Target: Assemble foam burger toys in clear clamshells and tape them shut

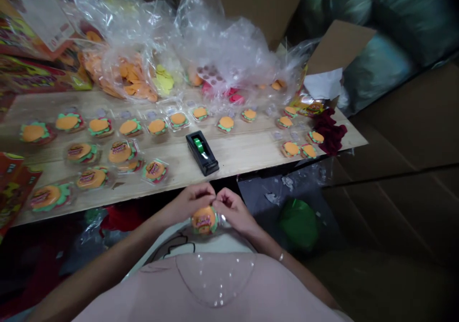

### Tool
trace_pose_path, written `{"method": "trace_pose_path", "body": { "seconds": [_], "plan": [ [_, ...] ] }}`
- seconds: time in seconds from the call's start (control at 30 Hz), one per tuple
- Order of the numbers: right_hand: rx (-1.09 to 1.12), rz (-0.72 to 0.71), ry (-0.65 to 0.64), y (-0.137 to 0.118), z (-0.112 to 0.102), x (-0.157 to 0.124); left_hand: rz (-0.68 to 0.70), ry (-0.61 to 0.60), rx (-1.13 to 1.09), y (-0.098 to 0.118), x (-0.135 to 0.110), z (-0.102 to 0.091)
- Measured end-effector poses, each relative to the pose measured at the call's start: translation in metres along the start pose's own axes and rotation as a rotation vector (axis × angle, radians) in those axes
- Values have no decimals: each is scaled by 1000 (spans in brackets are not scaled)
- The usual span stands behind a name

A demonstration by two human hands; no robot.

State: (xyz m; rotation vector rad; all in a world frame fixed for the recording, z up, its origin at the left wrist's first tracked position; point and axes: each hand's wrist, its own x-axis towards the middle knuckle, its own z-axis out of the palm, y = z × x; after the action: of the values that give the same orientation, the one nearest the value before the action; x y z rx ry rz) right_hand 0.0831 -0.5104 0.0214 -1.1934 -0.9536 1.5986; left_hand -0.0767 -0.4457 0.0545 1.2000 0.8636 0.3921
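Note:
Just off the table's front edge, a toy burger in a small clear plastic box is held close to my body. It has an orange bun with a printed label and green frill. My left hand is closed, its fingers pinched at the box's top edge. From the other side my right hand is closed on the same box, thumb and fingertips meeting the left ones. Whatever small piece lies between the fingertips is too small to make out. Beyond the hands stands a black tape dispenser with a green roll.
Several boxed burgers are spread over the wooden table. Clear bags with orange pieces line the back. Printed cartons stand at left, an open carton and dark red cloth at right. A green bag lies below.

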Motion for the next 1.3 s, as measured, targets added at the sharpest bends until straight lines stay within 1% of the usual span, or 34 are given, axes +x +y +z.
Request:
{"method": "trace_pose_path", "body": {
  "seconds": [0.07,0.13,0.23,0.3,0.4,0.47,0.57,0.7,0.8,0.87,0.9,0.97,1.0,1.03,1.1,1.17,1.23,1.3],
  "plan": [
    [-24,3,-27,0,1,-1,34,58,-22,-3,-6,1],
    [-25,-14,-22,3,-2,-7,35,129,-103,-11,-19,6],
    [-12,-26,-6,7,-11,-15,-27,136,-240,-24,-38,13],
    [-39,7,-54,3,-17,-16,-53,155,-273,-28,-45,15],
    [-110,48,-142,-7,-21,-12,-62,215,-253,-27,-47,16],
    [-128,59,-159,-12,-21,-8,-60,234,-250,-25,-46,16],
    [-101,59,-116,-10,-17,-7,-52,261,-255,-25,-45,17],
    [-55,22,-17,2,-11,-1,-47,317,-322,-30,-41,13],
    [-62,20,-12,5,-10,15,-94,335,-451,-30,-32,4],
    [-135,-42,18,1,-11,34,-109,339,-518,-26,-24,-6],
    [-201,-110,74,-2,-12,45,-108,334,-529,-24,-21,-11],
    [-381,-259,227,-9,-13,67,-90,328,-506,-20,-15,-23],
    [-478,-309,288,-12,-13,79,-78,332,-482,-19,-13,-28],
    [-566,-330,321,-15,-13,89,-68,339,-456,-18,-12,-32],
    [-678,-303,321,-17,-11,105,-55,354,-416,-18,-12,-38],
    [-661,-250,287,-16,-9,114,-56,354,-384,-21,-13,-40],
    [-534,-220,280,-14,-9,114,-73,355,-371,-24,-15,-40],
    [-368,-202,291,-11,-10,107,-89,364,-378,-27,-14,-43]
  ]
}}
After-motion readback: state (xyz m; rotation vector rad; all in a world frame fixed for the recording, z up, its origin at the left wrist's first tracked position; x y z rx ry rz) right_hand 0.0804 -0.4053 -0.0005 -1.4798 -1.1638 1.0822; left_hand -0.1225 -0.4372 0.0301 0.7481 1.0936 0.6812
